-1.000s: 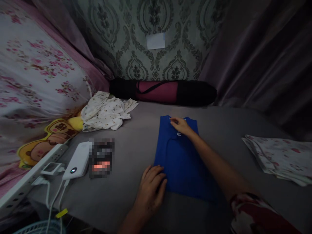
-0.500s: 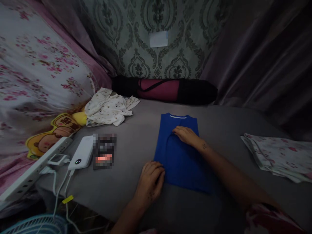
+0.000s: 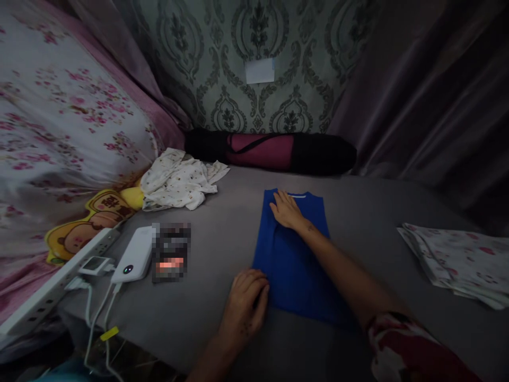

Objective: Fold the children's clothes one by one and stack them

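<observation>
A blue T-shirt (image 3: 302,265) lies folded into a narrow rectangle on the grey sheet, its collar and pale neck label at the far end. My right hand (image 3: 287,209) rests flat on it just below the collar, fingers spread and holding nothing. At the shirt's near left corner is my left hand (image 3: 247,300), its fingers curled and its thumb closing towards them at the fabric edge. The fingertips there are partly hidden.
A folded white printed cloth (image 3: 457,260) lies at right; a crumpled white one (image 3: 178,180) is at back left. A black-and-maroon long bag (image 3: 260,151) lines the wall. At left are a power bank (image 3: 135,254), a power strip (image 3: 59,286), cables and a yellow plush (image 3: 75,241).
My right hand has slid forward and slightly left across the T-shirt towards the collar, its fingers flattening out. My left hand stays at the near left corner. The view has tilted slightly up.
</observation>
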`<state>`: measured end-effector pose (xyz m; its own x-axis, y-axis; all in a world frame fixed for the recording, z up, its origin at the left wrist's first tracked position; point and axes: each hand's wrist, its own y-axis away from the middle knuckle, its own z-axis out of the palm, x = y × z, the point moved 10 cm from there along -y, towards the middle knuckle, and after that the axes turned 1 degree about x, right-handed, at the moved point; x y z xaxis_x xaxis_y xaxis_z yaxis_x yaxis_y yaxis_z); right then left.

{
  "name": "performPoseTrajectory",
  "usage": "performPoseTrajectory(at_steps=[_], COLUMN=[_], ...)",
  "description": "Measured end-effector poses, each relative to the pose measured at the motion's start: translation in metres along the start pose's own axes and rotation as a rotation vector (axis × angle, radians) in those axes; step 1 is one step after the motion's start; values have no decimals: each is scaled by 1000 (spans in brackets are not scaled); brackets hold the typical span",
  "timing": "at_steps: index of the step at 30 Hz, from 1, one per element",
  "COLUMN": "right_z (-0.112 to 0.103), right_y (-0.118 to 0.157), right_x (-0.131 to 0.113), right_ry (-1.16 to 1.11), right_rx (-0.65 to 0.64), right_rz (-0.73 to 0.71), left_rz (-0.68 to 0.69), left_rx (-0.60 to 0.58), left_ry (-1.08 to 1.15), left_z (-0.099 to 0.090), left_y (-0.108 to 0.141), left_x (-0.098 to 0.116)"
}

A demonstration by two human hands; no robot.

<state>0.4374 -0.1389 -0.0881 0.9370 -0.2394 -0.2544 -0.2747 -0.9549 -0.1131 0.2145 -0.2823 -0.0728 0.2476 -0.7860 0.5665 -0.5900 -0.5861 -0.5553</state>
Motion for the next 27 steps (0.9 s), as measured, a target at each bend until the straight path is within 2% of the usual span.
performPoseTrajectory(at_steps=[7,13,16,19,23,27], right_z=[42,39,26,21,33,44], right_y=[-16,-16,-6,14,41,49], right_x=[12,16,2,-27,-58,-60], right_ry=[46,-47,-71,-70,-65,-14], right_rx=[-73,-162,-143,-121,-136,-95], right_rz=[94,74,18,-97,-201,-175], left_rz=[-73,-203,-240,-256,-271,-335], left_rx=[57,158,171,161,170,171], left_ry=[35,88,100,93,95,101], left_z=[-7,-21,-24,-24,-25,-25], left_y=[0,1,2,2,3,6], left_x=[-10,-23,-25,-25,-26,-33])
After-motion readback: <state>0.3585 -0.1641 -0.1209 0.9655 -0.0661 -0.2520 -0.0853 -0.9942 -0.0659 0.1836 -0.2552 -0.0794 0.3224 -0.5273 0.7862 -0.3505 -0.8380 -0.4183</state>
